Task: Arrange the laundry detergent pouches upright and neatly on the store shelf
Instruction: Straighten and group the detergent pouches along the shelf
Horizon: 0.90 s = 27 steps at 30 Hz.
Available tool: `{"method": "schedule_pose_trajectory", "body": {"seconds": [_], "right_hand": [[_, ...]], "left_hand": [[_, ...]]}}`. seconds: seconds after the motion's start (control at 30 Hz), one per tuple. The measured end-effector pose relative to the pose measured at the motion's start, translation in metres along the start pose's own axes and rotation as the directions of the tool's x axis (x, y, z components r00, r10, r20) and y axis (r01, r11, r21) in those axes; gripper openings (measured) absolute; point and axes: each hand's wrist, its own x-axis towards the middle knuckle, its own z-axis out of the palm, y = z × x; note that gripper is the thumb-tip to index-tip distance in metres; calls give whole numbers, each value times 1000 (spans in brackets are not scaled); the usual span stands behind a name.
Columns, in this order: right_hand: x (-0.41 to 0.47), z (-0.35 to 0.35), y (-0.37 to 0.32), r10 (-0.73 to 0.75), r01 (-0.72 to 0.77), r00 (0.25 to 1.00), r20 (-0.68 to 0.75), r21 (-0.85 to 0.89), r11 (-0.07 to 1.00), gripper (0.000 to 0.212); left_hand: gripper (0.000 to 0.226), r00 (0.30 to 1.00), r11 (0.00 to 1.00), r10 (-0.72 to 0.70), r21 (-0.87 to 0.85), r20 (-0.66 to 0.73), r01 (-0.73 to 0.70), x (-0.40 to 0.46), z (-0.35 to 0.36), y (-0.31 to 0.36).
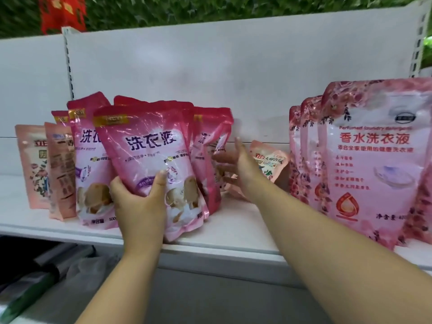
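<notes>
Gripping front pouch [149,157], left hand [140,202]

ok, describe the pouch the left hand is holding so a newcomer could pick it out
On the white store shelf, look at the cluster of glossy magenta-pink plastic pouches left of centre. It is the frontmost magenta pouch, gripped low by the left hand. Unlike its neighbours, it tilts and overhangs the shelf's front edge.

On my feed: glossy magenta-pink plastic detergent pouches [149,160] with dark purple lettering and gold corner tags — beside pale salmon floral pouches [35,164], rose-patterned pink pouches [374,160] with red lettering, white metal shelf [233,230].
</notes>
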Motion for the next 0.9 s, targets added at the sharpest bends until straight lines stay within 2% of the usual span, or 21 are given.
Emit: {"method": "schedule_pose_trajectory", "body": {"seconds": [0.07,0.13,0.27,0.3,0.37,0.4,0.43,0.53,0.57,0.63,0.67,0.7,0.8,0.9], "right_hand": [[8,-10,2,34,-27,994,-106,73,997,69],[11,-18,2,39,-30,972,-234,45,999,69],[18,-27,6,-50,57,895,-443,2,998,46],[18,-31,7,-41,76,867,-496,50,996,42],[22,-39,11,74,73,838,-540,245,967,39],[21,-40,13,122,64,828,-547,308,949,46],[22,-40,19,141,53,828,-543,325,944,59],[28,-42,25,178,17,846,-503,358,933,118],[29,-45,25,136,30,854,-503,307,951,116],[4,-34,1,73,56,892,-447,269,961,85],[-13,-22,-16,20,94,933,-360,297,950,78],[-19,-15,-18,-42,120,950,-310,236,964,76],[-31,10,-22,-183,210,974,-134,227,951,81],[-28,31,-23,-292,306,949,-120,129,943,112]], "left_hand": [[55,1000,1000,6,-15,-6,-6,1,0,-2],[58,1000,1000,16,-15,-17,-17,2,1,-3],[54,999,1000,26,-14,-20,-27,1,0,-5],[53,999,999,29,-18,-18,-30,1,-1,-6],[54,999,999,35,-28,-19,-36,1,-1,-6],[54,999,999,39,-31,-21,-39,1,-1,-5],[55,999,999,41,-33,-22,-41,1,-1,-5],[55,999,999,40,-36,-23,-41,0,0,-5],[55,999,999,37,-33,-21,-38,-1,0,-5],[56,999,999,35,-39,-14,-35,-2,0,-4],[56,999,999,32,-42,-8,-33,-3,-1,-3],[56,999,998,31,-47,-5,-31,-3,-1,-2],[54,1000,998,18,-52,-8,-19,-3,-1,0],[52,1000,999,-6,-47,-6,5,-3,0,1]]}}
